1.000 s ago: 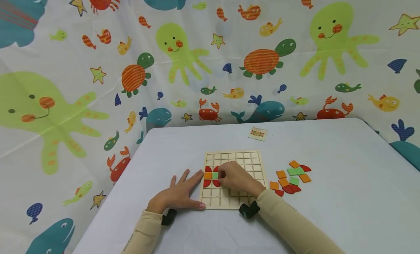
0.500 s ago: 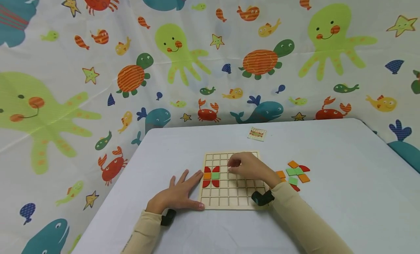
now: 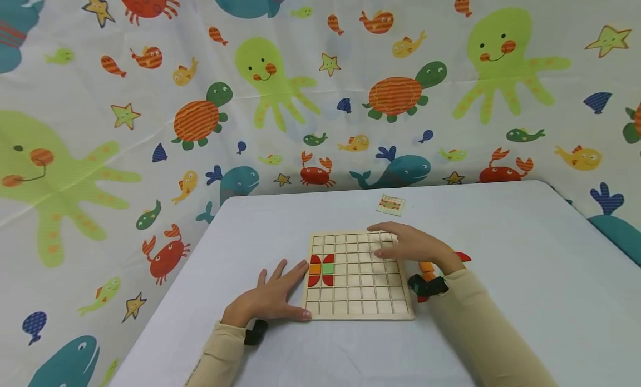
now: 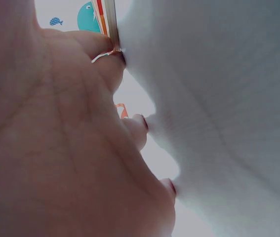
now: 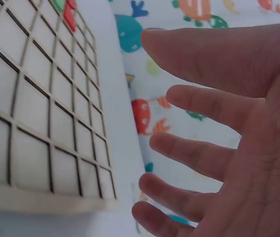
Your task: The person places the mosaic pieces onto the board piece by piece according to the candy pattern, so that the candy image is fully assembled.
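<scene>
A wooden grid board [image 3: 358, 306] lies flat on the white table. Near its left edge sit an orange square tile [image 3: 315, 269] and a green square tile [image 3: 327, 268], with red quarter-round tiles [image 3: 328, 280] above and below them. My left hand [image 3: 270, 298] rests spread on the table, its fingertips and thumb at the board's left edge. Over the board's right side hovers my right hand [image 3: 418, 247], fingers apart and holding nothing. In the right wrist view its fingers [image 5: 194, 153] are loosely extended beside the board [image 5: 46, 108].
Loose tiles lie right of the board, partly hidden by the right forearm; an orange tile [image 3: 427, 267] and a red tile [image 3: 463, 257] show. A small pattern card [image 3: 390, 204] lies behind the board. A curtain with sea animals [image 3: 300, 87] hangs behind the table.
My right hand has lifted off the placed tiles and moved right across the board, its fingers spreading from a pinch. The left hand has stayed in place.
</scene>
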The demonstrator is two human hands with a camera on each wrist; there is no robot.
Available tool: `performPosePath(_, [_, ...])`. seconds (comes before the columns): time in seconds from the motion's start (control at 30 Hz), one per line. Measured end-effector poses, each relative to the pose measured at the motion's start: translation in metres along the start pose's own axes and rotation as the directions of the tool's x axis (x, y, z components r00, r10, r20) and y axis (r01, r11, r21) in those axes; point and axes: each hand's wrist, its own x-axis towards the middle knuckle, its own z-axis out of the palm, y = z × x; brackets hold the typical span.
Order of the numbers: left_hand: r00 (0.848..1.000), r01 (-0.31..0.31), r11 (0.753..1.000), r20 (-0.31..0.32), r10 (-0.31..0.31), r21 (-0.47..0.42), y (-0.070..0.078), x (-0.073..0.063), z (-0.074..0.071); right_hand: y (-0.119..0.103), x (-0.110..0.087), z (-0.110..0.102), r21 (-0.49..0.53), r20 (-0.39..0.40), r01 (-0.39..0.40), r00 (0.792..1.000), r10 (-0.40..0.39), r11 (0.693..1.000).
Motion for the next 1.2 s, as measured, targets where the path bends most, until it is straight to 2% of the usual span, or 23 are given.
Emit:
performPosePath(0.1, [1.0,-0.001,1.0,-0.002,0.001,-0.001,0.001,-0.001,0.0,0.004,-0.008,-0.012,-0.002,-0.018,-0.042,0.999,0.042,0.999])
performPosePath(0.37, [1.0,0.0,1.0,-0.008,0.0,0.004,0.001,0.0,0.0,0.024,-0.029,-0.04,0.007,-0.058,-0.082,0.995,0.083,0.997])
performPosePath(0.63, [1.0,0.002,1.0,-0.008,-0.002,0.007,0.002,0.0,0.001,0.039,-0.045,-0.058,-0.008,-0.098,-0.128,0.987,0.127,0.992])
performPosePath(0.73, [1.0,0.006,1.0,-0.008,-0.006,0.001,0.001,0.0,0.001,0.043,-0.049,-0.062,-0.044,-0.102,-0.205,0.975,0.2,0.978])
performPosePath(0.87, [1.0,0.011,1.0,-0.01,-0.011,-0.003,0.001,-0.001,0.002,0.05,-0.052,-0.066,-0.131,-0.085,-0.307,0.951,0.298,0.943])
performPosePath(1.03, [1.0,0.005,1.0,-0.013,-0.005,0.003,0.0,0.0,0.003,0.059,-0.056,-0.069,-0.204,-0.076,-0.36,0.933,0.351,0.911])
performPosePath(1.2, [1.0,0.021,1.0,-0.003,-0.021,0.0,0.001,-0.001,0.003,0.065,-0.061,-0.069,-0.215,-0.081,-0.404,0.915,0.396,0.889])
